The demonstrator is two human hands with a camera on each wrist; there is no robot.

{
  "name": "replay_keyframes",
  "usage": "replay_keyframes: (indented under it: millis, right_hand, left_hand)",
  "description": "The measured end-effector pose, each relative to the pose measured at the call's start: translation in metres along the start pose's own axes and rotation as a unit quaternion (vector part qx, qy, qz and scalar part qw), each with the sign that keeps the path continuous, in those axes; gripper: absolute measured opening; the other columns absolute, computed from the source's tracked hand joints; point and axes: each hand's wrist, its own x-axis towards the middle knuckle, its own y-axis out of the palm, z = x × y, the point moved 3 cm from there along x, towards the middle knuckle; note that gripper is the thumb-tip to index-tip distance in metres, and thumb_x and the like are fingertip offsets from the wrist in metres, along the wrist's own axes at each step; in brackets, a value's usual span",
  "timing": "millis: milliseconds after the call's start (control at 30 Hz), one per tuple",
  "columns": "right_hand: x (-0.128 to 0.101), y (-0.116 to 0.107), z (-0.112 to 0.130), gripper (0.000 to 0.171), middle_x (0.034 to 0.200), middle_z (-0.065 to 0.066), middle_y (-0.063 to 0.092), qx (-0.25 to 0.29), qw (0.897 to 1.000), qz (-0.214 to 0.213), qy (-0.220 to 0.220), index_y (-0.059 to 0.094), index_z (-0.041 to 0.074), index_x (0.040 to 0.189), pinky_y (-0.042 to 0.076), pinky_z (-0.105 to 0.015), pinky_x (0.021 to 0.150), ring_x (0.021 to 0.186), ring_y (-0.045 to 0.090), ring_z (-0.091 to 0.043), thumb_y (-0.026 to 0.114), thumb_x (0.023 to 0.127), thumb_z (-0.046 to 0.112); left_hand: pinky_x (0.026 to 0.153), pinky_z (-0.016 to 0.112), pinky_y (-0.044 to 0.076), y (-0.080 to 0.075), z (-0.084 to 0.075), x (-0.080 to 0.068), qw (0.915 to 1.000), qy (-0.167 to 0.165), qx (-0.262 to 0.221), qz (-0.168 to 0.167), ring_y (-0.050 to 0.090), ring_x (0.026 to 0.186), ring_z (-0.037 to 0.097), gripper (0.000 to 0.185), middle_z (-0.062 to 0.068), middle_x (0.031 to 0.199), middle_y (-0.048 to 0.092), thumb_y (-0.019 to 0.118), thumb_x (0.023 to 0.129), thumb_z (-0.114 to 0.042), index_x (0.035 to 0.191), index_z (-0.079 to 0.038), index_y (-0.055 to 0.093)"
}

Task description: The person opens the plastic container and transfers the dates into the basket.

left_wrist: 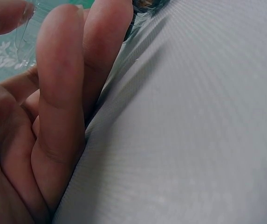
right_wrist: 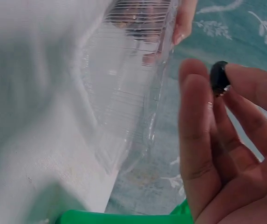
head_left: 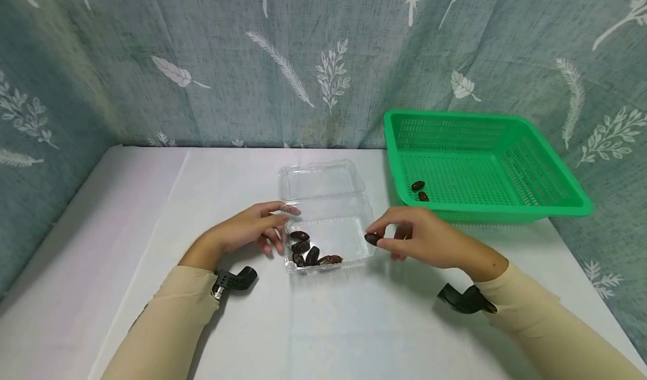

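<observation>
Right hand (head_left: pixel 429 239) pinches a glossy dark oval date (head_left: pixel 372 238); left hand (head_left: pixel 253 231), fingers relaxed, steadies the clear ribbed plastic box (head_left: pixel 328 200) between them. Green mesh basket (head_left: pixel 546 200) sits beyond the right hand.

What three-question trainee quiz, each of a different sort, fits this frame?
1. True or false: the right hand pinches a dark brown oval date.
2. How many dates lie in the green perforated plastic basket? A) none B) two C) five
3. What does the left hand touch?

Key:
1. True; the date sits between thumb and fingertip at the box's right edge.
2. B; two dates near its front left corner.
3. The left wall of the clear plastic clamshell box, lid open, with several dates inside.
</observation>
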Motion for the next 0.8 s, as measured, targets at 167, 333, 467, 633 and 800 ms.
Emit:
replay_keyframes:
  millis: [167, 333, 467, 633, 800]
  right_hand:
    - [-0.001, -0.006, 0.005, 0.026, 0.101, -0.004, 0.065, 0.003, 0.999, -0.041, -0.013, 0.072, 0.014, 0.115, 0.057, -0.030, 0.058, 0.063, 0.066, -0.022, 0.071, 0.091, 0.005]
    - [-0.001, -0.016, 0.010, 0.027, 0.106, -0.006, 0.064, 0.007, 0.994, -0.097, -0.042, 0.071, 0.009, 0.116, 0.058, -0.031, 0.057, 0.064, 0.067, -0.017, 0.070, 0.091, 0.000]
    - [-0.001, -0.026, 0.012, 0.026, 0.109, -0.002, 0.065, 0.010, 0.988, -0.144, -0.060, 0.071, 0.005, 0.116, 0.057, -0.030, 0.055, 0.066, 0.067, -0.015, 0.069, 0.091, -0.003]
    - [-0.001, -0.038, 0.009, 0.024, 0.103, 0.011, 0.067, 0.012, 0.979, -0.194, -0.054, 0.070, 0.003, 0.116, 0.056, -0.028, 0.054, 0.067, 0.067, -0.012, 0.067, 0.092, -0.002]
    - [0.001, -0.053, 0.004, 0.021, 0.100, 0.007, 0.067, -0.026, 0.967, -0.249, -0.036, 0.072, 0.005, 0.114, 0.055, -0.026, 0.055, 0.067, 0.067, -0.014, 0.068, 0.094, 0.004]
  left_hand:
    - [0.058, 0.030, 0.058, 0.000, -0.003, -0.001, 1.0000, -0.002, -0.001, -0.001, 0.072, 0.072, 0.018, 0.045, 0.008, 0.090, 0.066, 0.047, 0.107, -0.031, 0.146, -0.010, 0.045]
    - [0.058, 0.029, 0.058, 0.000, -0.003, -0.002, 1.0000, -0.003, 0.000, -0.004, 0.072, 0.072, 0.018, 0.045, 0.008, 0.090, 0.066, 0.047, 0.107, -0.031, 0.146, -0.010, 0.046]
    - [0.057, 0.029, 0.058, 0.000, -0.002, -0.002, 1.0000, 0.001, -0.006, -0.005, 0.071, 0.071, 0.017, 0.044, 0.008, 0.090, 0.066, 0.047, 0.107, -0.031, 0.145, -0.010, 0.046]
    - [0.057, 0.029, 0.058, 0.001, 0.000, -0.002, 1.0000, -0.005, -0.006, -0.001, 0.072, 0.071, 0.018, 0.044, 0.007, 0.090, 0.066, 0.047, 0.107, -0.031, 0.146, -0.010, 0.046]
    - [0.057, 0.029, 0.058, 0.000, 0.001, -0.002, 1.0000, -0.002, -0.004, -0.005, 0.071, 0.071, 0.018, 0.043, 0.008, 0.090, 0.065, 0.047, 0.106, -0.031, 0.145, -0.011, 0.047]
